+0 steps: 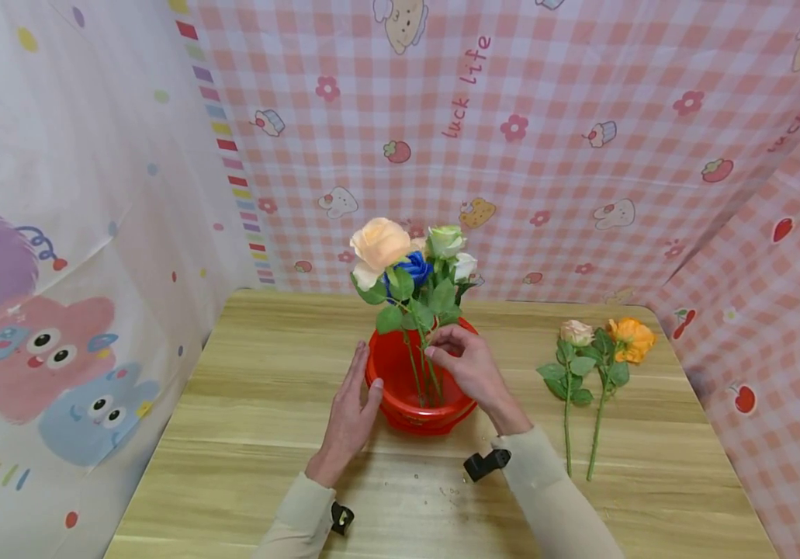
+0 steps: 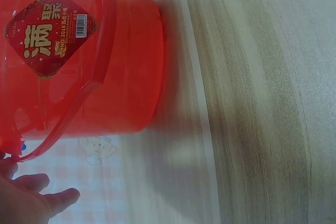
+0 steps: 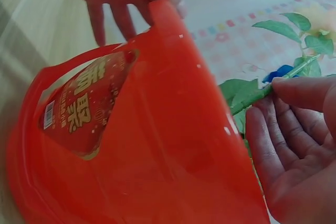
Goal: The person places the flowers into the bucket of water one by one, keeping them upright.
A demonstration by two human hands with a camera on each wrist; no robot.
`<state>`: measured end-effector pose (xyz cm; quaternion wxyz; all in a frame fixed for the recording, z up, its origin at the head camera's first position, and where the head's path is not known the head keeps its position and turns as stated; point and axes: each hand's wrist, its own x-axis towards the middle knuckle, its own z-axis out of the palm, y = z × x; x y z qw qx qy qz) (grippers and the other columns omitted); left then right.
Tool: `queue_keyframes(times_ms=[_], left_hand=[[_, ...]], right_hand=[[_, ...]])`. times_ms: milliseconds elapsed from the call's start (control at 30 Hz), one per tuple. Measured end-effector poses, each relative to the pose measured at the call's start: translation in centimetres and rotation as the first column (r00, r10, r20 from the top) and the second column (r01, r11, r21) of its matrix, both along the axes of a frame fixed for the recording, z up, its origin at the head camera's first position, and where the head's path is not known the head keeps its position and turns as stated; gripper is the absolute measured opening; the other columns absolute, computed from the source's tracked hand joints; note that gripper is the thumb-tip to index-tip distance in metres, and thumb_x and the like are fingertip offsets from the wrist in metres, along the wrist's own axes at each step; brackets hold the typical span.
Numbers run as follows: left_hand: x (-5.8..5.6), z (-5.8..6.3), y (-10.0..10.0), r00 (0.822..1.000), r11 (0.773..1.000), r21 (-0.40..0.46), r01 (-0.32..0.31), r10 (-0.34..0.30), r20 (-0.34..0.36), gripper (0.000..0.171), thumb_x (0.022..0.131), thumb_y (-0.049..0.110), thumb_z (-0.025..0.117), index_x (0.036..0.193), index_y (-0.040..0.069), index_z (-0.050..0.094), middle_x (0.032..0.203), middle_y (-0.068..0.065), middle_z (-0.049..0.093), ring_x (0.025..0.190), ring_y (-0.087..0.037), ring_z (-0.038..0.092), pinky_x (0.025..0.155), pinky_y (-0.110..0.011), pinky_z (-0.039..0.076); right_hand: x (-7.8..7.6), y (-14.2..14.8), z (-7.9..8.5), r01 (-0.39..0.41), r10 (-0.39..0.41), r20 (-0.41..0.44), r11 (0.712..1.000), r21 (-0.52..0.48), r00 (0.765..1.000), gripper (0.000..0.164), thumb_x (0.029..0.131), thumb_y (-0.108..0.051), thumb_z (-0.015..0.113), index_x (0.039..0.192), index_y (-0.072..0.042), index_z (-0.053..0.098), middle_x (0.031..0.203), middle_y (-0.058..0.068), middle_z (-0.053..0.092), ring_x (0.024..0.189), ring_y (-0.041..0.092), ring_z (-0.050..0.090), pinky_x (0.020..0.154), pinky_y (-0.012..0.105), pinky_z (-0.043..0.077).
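A red plastic bucket [image 1: 427, 421] stands on the table with several roses upright in it. They include a large peach rose [image 1: 380, 242], a blue rose [image 1: 415, 269], a pale green rose [image 1: 446, 241] and a white rose [image 1: 465, 266]. Thumb and fingers of my right hand [image 1: 469, 369] pinch a green stem [image 3: 257, 96] over the bucket's opening; in the right wrist view it runs up toward the peach bloom. At the bucket's left rim, my left hand [image 1: 351, 411] rests with its fingers extended. The stems' lower ends stand inside the bucket.
To the right on the wooden table [image 1: 253, 373] lie a pale pink rose [image 1: 576, 334] and an orange flower [image 1: 632, 339], stems toward me. Small droplets or bits dot the tabletop in front of the bucket. A pink checked cloth [image 1: 441, 171] hangs behind.
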<state>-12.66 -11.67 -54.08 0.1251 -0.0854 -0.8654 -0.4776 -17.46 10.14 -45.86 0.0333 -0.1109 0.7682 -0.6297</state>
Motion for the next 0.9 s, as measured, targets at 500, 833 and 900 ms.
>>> queue_keyframes(times_ms=[500, 833, 900], left_hand=[[0.0, 0.0, 0.1, 1.0, 1.0, 0.0, -0.001, 0.001, 0.002, 0.061, 0.108, 0.024, 0.052, 0.164, 0.01, 0.03, 0.17, -0.004, 0.025, 0.154, -0.025, 0.029, 0.123, -0.047, 0.028], [0.0, -0.1, 0.0, 1.0, 1.0, -0.002, -0.005, 0.005, -0.007, 0.061, 0.108, 0.025, 0.051, 0.164, 0.01, 0.031, 0.17, -0.004, 0.025, 0.154, -0.024, 0.029, 0.124, -0.046, 0.028], [0.0, -0.1, 0.0, 1.0, 1.0, -0.001, -0.006, 0.006, -0.006, 0.061, 0.108, 0.025, 0.051, 0.164, 0.009, 0.031, 0.17, -0.004, 0.025, 0.154, -0.024, 0.029, 0.124, -0.046, 0.027]], right_hand=[[-1.7, -1.1, -0.3, -0.026, 0.011, 0.056, 0.962, 0.271, 0.998, 0.01, 0.093, -0.004, 0.073, 0.103, -0.003, 0.072, 0.094, 0.007, 0.074, 0.085, 0.02, 0.068, 0.077, 0.033, 0.059], [-2.5, -1.7, -0.9, -0.069, 0.028, 0.122, 0.936, 0.346, 0.992, 0.009, 0.09, -0.002, 0.074, 0.099, -0.004, 0.074, 0.087, 0.005, 0.072, 0.077, 0.017, 0.065, 0.071, 0.03, 0.057], [-2.6, -1.8, -0.9, -0.078, 0.025, 0.148, 0.928, 0.363, 0.989, 0.008, 0.09, -0.003, 0.074, 0.098, -0.005, 0.074, 0.086, 0.004, 0.072, 0.076, 0.017, 0.064, 0.071, 0.03, 0.057]])
